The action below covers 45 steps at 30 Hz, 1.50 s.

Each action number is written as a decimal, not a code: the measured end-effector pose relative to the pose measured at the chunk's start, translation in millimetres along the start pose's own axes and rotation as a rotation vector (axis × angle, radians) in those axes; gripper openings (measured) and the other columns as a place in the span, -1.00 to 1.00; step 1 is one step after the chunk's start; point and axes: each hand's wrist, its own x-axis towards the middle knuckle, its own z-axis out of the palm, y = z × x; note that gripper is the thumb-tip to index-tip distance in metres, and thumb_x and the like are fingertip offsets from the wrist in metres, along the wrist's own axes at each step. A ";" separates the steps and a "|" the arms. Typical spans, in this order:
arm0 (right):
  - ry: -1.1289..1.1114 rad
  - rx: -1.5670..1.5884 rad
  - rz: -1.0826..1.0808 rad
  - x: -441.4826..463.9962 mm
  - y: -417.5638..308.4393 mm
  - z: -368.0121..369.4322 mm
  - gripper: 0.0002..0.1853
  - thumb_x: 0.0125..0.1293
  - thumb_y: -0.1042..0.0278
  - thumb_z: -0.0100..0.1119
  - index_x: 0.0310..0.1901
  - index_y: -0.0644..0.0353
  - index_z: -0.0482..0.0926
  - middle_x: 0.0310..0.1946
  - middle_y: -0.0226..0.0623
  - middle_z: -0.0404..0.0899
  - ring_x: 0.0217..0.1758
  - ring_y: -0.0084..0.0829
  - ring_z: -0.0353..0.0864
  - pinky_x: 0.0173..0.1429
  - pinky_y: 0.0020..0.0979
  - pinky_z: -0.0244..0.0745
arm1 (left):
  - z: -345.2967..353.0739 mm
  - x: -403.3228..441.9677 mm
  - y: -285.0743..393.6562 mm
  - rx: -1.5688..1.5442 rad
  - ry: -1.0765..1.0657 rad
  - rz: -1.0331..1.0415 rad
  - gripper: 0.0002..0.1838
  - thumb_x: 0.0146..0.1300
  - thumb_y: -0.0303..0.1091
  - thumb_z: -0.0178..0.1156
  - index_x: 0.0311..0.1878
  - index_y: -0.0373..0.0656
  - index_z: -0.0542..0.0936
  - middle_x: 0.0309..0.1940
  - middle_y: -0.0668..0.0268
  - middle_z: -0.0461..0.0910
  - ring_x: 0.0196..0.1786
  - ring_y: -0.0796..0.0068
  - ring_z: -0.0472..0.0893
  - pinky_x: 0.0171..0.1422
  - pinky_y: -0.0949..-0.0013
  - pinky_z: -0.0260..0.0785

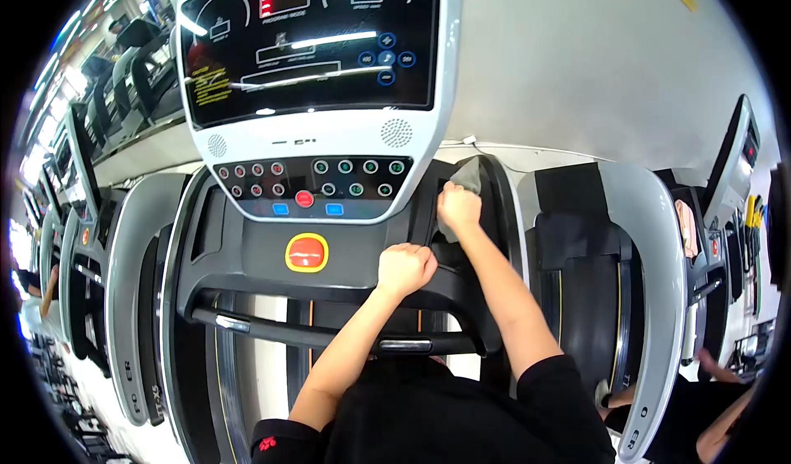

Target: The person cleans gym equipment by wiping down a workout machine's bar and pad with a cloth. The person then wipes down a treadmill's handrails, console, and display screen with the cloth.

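A treadmill console (309,60) with a dark screen stands before me, and a red stop button (306,252) in a yellow ring sits below it. My right hand (459,207) is closed on a grey cloth (467,175) at the right side of the console tray. Just left of it, my left hand (405,269) is curled into a fist over the tray's right edge; whether anything is inside it is hidden. The black handlebar (305,332) runs below both hands.
Another treadmill (651,299) stands at the right, with a pink cloth (685,227) on it. More treadmills (136,299) line the left. Part of another person (684,414) shows at the lower right. A pale wall (577,60) rises behind.
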 end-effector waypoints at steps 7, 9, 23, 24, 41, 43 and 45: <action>0.166 0.671 0.216 2.9 3.2 -9.8 -0.73 0.10 0.28 -0.01 -0.63 0.27 0.40 -0.70 -0.11 0.46 -0.67 -0.24 0.45 -0.51 -0.26 0.34 | -10.5 -3.3 0.8 -0.137 0.139 -0.107 -0.78 -0.12 -0.44 0.13 -0.77 -0.15 0.34 -0.77 0.25 0.38 -0.65 0.27 0.45 -0.54 0.27 0.29; 0.104 0.788 0.243 -8.5 -16.9 -48.7 -0.74 0.09 0.26 0.02 -0.61 0.28 0.43 -0.66 -0.10 0.50 -0.62 -0.16 0.49 -0.49 -0.22 0.35 | -11.7 -2.2 -2.5 -0.211 0.237 -0.162 -0.77 -0.10 -0.46 0.12 -0.77 -0.17 0.32 -0.78 0.23 0.35 -0.66 0.25 0.42 -0.56 0.28 0.25; -0.041 0.621 -0.214 -76.1 -82.1 -96.7 -0.76 -0.04 0.27 0.08 -0.72 0.17 0.36 -0.73 -0.15 0.43 -0.62 -0.10 0.47 -0.52 -0.17 0.36 | -6.3 -16.4 -19.0 -0.493 0.439 -0.538 -0.74 0.12 -0.42 -0.02 -0.66 -0.27 0.31 -0.72 0.09 0.31 -0.63 0.11 0.37 -0.51 0.23 0.17; -0.052 0.500 -0.277 -83.4 -78.5 -60.6 -0.79 -0.07 0.31 0.09 -0.71 0.19 0.37 -0.73 -0.14 0.41 -0.65 -0.13 0.46 -0.56 -0.22 0.33 | -12.7 -12.7 -14.9 -0.541 0.460 -0.609 -0.75 0.14 -0.42 -0.04 -0.64 -0.27 0.35 -0.70 0.09 0.34 -0.61 0.10 0.40 -0.50 0.23 0.19; 0.142 0.495 0.188 -15.0 -50.1 -57.8 -0.73 0.07 0.15 0.00 -0.60 0.16 0.45 -0.65 -0.09 0.51 -0.54 -0.05 0.53 -0.45 -0.09 0.41 | -10.5 -11.1 -16.1 -0.399 0.278 -0.441 -0.69 0.10 -0.40 0.00 -0.70 -0.28 0.25 -0.74 0.06 0.27 -0.64 0.06 0.35 -0.54 0.17 0.14; 0.077 0.411 0.097 -27.4 -59.3 -41.9 -0.75 0.10 0.19 -0.02 -0.58 0.16 0.43 -0.60 -0.08 0.52 -0.52 -0.04 0.53 -0.42 -0.09 0.42 | -11.2 -9.4 -14.4 -0.428 0.284 -0.457 -0.69 0.09 -0.40 0.01 -0.70 -0.28 0.25 -0.74 0.06 0.27 -0.65 0.06 0.35 -0.54 0.17 0.14; 0.049 0.379 0.066 -37.8 -63.9 -25.9 -0.73 0.10 0.16 -0.01 -0.56 0.17 0.46 -0.59 -0.09 0.53 -0.46 -0.05 0.54 -0.37 -0.09 0.43 | -11.6 -9.8 -14.0 -0.443 0.293 -0.449 -0.70 0.07 -0.42 0.03 -0.71 -0.28 0.24 -0.75 0.08 0.26 -0.67 0.09 0.33 -0.56 0.19 0.13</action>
